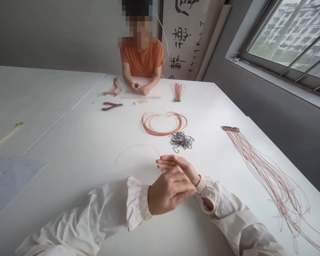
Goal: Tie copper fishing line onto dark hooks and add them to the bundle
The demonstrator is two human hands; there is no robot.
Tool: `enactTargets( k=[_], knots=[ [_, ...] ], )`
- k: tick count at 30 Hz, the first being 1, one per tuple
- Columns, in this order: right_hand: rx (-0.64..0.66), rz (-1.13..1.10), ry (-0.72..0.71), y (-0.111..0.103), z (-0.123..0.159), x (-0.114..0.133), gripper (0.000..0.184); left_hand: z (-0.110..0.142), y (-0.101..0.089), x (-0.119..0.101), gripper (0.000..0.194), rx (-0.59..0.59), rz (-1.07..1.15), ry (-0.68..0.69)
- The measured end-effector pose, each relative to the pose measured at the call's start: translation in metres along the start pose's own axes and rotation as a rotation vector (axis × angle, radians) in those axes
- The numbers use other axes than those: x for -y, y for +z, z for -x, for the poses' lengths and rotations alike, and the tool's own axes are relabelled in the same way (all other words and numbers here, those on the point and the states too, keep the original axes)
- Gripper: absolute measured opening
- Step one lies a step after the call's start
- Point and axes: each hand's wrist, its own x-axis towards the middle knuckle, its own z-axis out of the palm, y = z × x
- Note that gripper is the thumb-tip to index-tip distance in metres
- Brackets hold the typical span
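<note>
My left hand (171, 192) is in front, back toward me, with fingers curled together; whatever they grip is hidden. Just behind it and partly covered is my right hand (180, 164), its fingers pointing left and its thumb out of sight. From the right fingertips a thin fishing line (138, 145) arcs left over the table. Beyond my hands lies a pile of dark fish hooks (181, 140), with one hook (175, 150) apart at its near side. A coil of orange line (164, 134) rests just past the pile.
At right lies a long bundle of hooked lines (258, 160). Across the white table (77, 142) a person in an orange shirt (142, 57) works with both hands, near pliers (111, 106), a ruler (140, 97) and smaller line bundles (177, 92). A clear sheet (13, 181) lies left.
</note>
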Motion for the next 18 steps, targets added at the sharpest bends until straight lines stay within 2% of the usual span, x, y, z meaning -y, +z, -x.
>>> enactTargets(
  k=[2,5,8,10,11,13,15,18],
  knots=[
    [-0.032,0.008,-0.041,-0.008,-0.002,0.004,0.037,0.007,0.005,-0.016,0.025,0.093,0.205,-0.053],
    [-0.152,0.046,-0.121,-0.029,-0.009,0.013,0.033,0.022,0.015,-0.032,0.029,0.258,0.668,-0.225],
    [-0.314,0.052,-0.207,-0.05,-0.012,0.026,0.032,0.036,0.025,-0.035,0.039,0.43,1.124,-0.413],
    [-0.387,0.051,-0.247,-0.06,-0.012,0.033,0.031,0.036,0.024,-0.032,0.036,0.435,1.292,-0.519],
    [-0.415,0.054,-0.265,-0.063,-0.012,0.035,0.029,0.033,0.021,-0.03,0.032,0.388,1.335,-0.548],
    [-0.458,0.062,-0.301,-0.069,-0.011,0.039,0.024,0.019,0.008,-0.022,0.029,0.241,1.422,-0.52],
    [-0.49,0.063,-0.331,-0.075,-0.01,0.043,0.019,0.003,-0.008,-0.011,0.014,-0.022,1.555,-0.512],
    [-0.506,0.061,-0.331,-0.082,-0.007,0.047,0.016,-0.013,-0.026,0.005,0.008,-0.247,1.625,-0.504]
  ],
)
